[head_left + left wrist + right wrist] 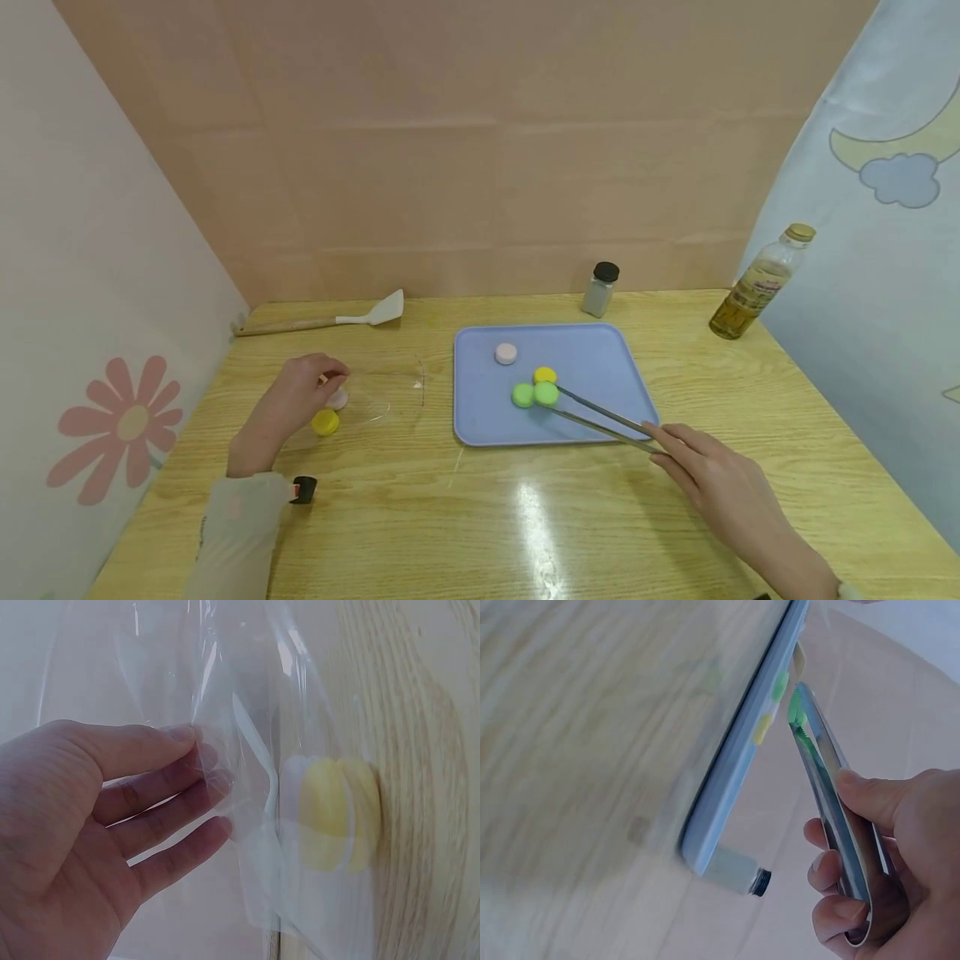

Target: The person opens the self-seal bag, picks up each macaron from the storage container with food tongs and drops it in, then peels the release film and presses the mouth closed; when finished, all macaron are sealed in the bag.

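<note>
My left hand (288,396) pinches the edge of a clear plastic bag (214,682) between thumb and fingertips. Inside or behind the film, a yellow macaron (326,422) and a pale one (339,399) sit on the table. My right hand (712,479) grips metal tongs (829,802), whose tips hold a green macaron (546,393). The right wrist view shows this macaron raised above the blue tray (480,425). On the tray lie a pale pink macaron (506,354), a yellow macaron (545,374) and another green macaron (522,396).
A spatula (382,310) with a wooden handle lies at the back left. Behind the tray stands a small black-capped jar (598,292). An oil bottle (759,287) is at the back right. Hanging cloths border the wooden table (420,517) on three sides.
</note>
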### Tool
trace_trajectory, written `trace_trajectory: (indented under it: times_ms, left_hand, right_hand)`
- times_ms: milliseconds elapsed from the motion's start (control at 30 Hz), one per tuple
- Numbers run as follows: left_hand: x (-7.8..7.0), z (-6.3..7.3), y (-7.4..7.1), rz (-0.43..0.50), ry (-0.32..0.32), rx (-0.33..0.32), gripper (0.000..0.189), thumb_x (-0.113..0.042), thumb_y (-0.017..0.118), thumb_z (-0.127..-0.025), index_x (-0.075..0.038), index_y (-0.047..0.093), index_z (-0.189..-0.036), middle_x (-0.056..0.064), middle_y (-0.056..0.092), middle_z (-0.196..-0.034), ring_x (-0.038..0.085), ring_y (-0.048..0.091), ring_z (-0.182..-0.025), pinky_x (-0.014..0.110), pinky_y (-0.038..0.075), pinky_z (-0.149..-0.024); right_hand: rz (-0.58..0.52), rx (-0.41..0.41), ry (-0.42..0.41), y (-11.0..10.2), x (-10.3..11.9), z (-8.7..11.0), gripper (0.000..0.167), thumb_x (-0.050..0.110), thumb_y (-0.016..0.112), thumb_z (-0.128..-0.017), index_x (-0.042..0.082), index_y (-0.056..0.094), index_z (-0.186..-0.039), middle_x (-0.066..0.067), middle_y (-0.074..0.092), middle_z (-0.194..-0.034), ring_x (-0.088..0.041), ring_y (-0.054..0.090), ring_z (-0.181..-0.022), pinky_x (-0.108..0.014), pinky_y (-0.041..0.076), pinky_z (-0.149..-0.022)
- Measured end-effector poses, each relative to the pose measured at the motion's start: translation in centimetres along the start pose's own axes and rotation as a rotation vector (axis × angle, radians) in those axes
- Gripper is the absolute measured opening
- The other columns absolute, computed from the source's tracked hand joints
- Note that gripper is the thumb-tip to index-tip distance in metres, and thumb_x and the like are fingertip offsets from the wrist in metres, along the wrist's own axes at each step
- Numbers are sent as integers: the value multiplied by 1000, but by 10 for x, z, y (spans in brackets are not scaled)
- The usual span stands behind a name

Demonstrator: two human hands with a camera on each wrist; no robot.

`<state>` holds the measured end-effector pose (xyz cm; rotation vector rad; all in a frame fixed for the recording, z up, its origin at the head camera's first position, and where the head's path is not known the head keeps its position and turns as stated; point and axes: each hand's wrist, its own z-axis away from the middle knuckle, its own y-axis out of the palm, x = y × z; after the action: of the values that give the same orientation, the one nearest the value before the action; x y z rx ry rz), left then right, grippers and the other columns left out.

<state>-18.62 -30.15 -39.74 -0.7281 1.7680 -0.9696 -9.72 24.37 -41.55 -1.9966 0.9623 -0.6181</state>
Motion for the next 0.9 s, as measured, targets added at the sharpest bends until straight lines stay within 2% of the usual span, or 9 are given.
trace_trajectory:
  times_ms: [100,167,300,533,667,733,800,900]
  left_hand:
    - [0,0,-1,2,-3,0,12,0,67,-96,5,75,-103,13,71,-98,28,67,-83,46,58,-74]
    - [0,1,-1,6,-2,1,12,0,67,-96,5,75,-103,13,71,-98,28,67,-83,46,58,-74]
    - [0,0,0,13,-2,1,12,1,67,-96,5,75,-103,14,71,-98,28,67,-83,46,58,-73]
    - [2,-1,3,10,5,-5,12,1,67,-96,5,75,-103,13,71,-97,26,67,-81,43,58,-70]
    - [4,-1,3,10,8,-1,11,1,67,-95,5,75,-103,13,71,-97,25,67,-81,41,58,-69]
    - [3,-1,2,6,13,-3,11,2,67,-95,5,75,-103,13,71,-97,25,67,-80,41,58,-69]
    - [3,-1,2,3,18,-5,12,2,67,-95,6,75,-103,14,71,-97,26,67,-81,42,58,-69]
    - [3,-1,2,5,23,-4,12,3,67,-95,6,75,-103,15,71,-98,27,68,-81,42,58,-69]
  right_hand:
    - [0,-39,-43,2,5,-6,45,44,47,-107,12,72,-127,-1,71,-105,-18,70,-80,-32,56,-58]
    - [-5,-67,-78,5,9,-12,53,48,38,-109,11,73,-126,-2,71,-104,-19,71,-80,-34,57,-59]
    - [-19,-86,-134,10,18,-26,54,47,36,-110,11,73,-126,-1,71,-104,-18,70,-80,-32,56,-58]
    - [-66,-58,-177,22,31,-49,55,46,34,-110,10,71,-127,0,70,-108,-15,68,-80,-30,55,-58]
    - [-97,-50,-218,33,37,-64,47,42,41,-110,10,70,-128,0,70,-108,-14,66,-78,-30,55,-59]
    - [-104,-43,-235,39,41,-71,38,35,53,-107,10,70,-129,0,70,-107,-14,65,-77,-30,55,-61]
    - [-100,-29,-243,43,44,-78,34,27,67,-100,10,69,-129,0,69,-108,-15,65,-79,-31,56,-63]
    - [-97,-4,-239,50,50,-90,42,16,80,-88,10,70,-128,-1,70,-108,-15,65,-80,-32,56,-64]
